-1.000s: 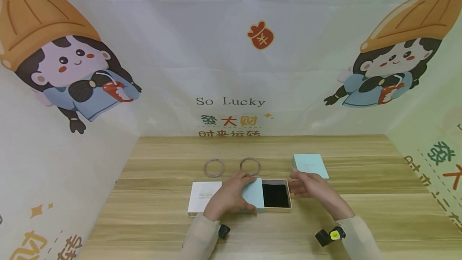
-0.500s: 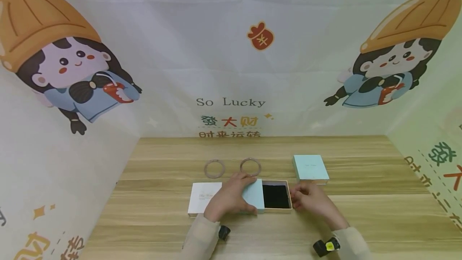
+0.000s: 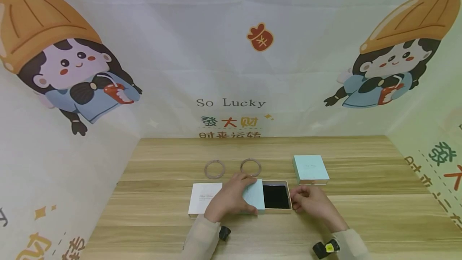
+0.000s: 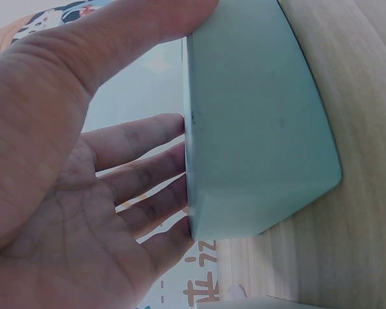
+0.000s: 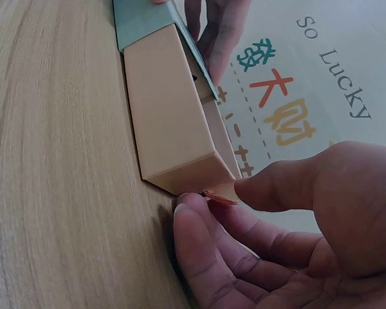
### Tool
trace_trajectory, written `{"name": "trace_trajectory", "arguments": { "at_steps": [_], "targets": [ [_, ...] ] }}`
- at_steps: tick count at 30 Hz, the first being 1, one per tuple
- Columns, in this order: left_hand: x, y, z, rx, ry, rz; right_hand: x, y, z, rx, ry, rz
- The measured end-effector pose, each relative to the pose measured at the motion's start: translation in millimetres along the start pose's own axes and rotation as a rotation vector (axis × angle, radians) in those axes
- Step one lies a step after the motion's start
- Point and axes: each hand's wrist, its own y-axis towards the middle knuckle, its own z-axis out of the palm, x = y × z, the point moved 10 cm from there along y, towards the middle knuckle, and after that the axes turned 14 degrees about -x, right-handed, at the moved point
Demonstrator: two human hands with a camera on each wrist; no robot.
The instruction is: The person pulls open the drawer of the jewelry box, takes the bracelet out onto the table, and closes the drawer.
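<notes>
A light-blue drawer box [image 3: 254, 196] lies on the table with its cream inner drawer [image 5: 170, 109] slid partly out to the right. Black padding [image 3: 276, 196] lines the drawer. My left hand [image 3: 231, 198] grips the blue sleeve, thumb on the near side and fingers on the far side. At the drawer's right end, my right hand [image 3: 312, 202] has curled fingers around a small orange-brown ribbon pull [image 5: 220, 198]; its thumb is by the drawer's top edge. Two bangles, a left one [image 3: 205, 169] and a right one [image 3: 260, 167], lie behind the box.
A white box [image 3: 202, 198] sits left of the blue one, partly behind my left hand. Another light-blue box [image 3: 311, 167], closed, stands at the back right. A printed cloth backdrop [image 3: 231, 67] rises behind the wooden table [image 3: 162, 204].
My right hand has moved slightly nearer me, and its straighter fingers have curled at the drawer's end. The left hand, box and bangles look unmoved.
</notes>
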Motion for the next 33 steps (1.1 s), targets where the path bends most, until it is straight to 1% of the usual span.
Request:
{"name": "trace_trajectory", "arguments": {
  "at_steps": [5,12,17,24,33],
  "targets": [
    [-0.4,0.1,-0.2,0.001,0.003,0.001,0.5,0.7,0.2,-0.003,0.012,-0.012],
    [-3.1,-0.5,-2.0,-0.008,0.010,0.015,-5.5,4.2,-0.1,-0.080,-0.011,0.004],
    [-3.3,-0.5,-1.9,-0.006,0.012,0.014,-2.8,5.7,-0.8,-0.111,-0.029,-0.009],
    [-4.9,0.1,-1.6,-0.011,0.023,0.034,-0.5,7.9,-0.3,-0.132,-0.032,-0.021],
    [-1.9,0.1,-1.3,-0.007,0.027,0.023,4.2,8.2,5.5,-0.124,-0.007,-0.063]
  ]
}}
